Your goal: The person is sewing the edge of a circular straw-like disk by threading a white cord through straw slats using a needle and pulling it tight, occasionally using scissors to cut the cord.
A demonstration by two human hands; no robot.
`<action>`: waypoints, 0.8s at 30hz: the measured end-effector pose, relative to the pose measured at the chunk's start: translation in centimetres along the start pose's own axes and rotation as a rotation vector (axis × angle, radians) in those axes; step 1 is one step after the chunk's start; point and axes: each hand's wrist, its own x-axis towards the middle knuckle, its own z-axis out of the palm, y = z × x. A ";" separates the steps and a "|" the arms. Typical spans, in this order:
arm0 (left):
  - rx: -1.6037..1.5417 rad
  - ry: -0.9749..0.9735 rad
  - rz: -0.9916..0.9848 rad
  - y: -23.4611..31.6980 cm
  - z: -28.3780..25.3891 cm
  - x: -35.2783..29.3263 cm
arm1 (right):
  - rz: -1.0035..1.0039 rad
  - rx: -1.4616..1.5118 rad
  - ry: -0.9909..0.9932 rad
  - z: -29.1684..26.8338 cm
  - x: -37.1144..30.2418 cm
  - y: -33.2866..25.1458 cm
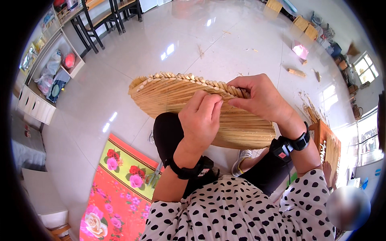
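Observation:
Over my lap lies a mat of thin straw-coloured stalks [241, 134], its far edge finished in a thick row of plaited stalk ends. At the right part of that edge, my right hand [261, 98] is closed, thumb below and fingers curled over the plait. Close beside it, my left hand [201, 118] is pinched in front of the mat's face, just under the edge. Whatever sits between its fingertips is too small to make out. Both wrists wear black straps with small devices.
A red floral cloth [116, 201] lies on the floor at my left, with scissors [153, 176] on it. At right, another person's hand [327, 172] is beside a wooden stool [320, 132] and more stalks. A stalk bundle [296, 72] and scraps lie on the tiles. Chairs [102, 20] stand far left.

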 end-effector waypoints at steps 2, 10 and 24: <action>-0.032 -0.023 -0.004 -0.2 -0.2 0.1 | -0.038 -0.001 0.036 0.4 -0.1 0.0; -0.251 -0.198 -0.145 -0.4 -1.8 1.0 | -0.081 0.022 0.031 0.1 0.1 0.8; -0.085 -0.005 -0.055 0.1 0.7 -0.6 | -0.042 -0.196 0.088 -0.3 -1.0 0.1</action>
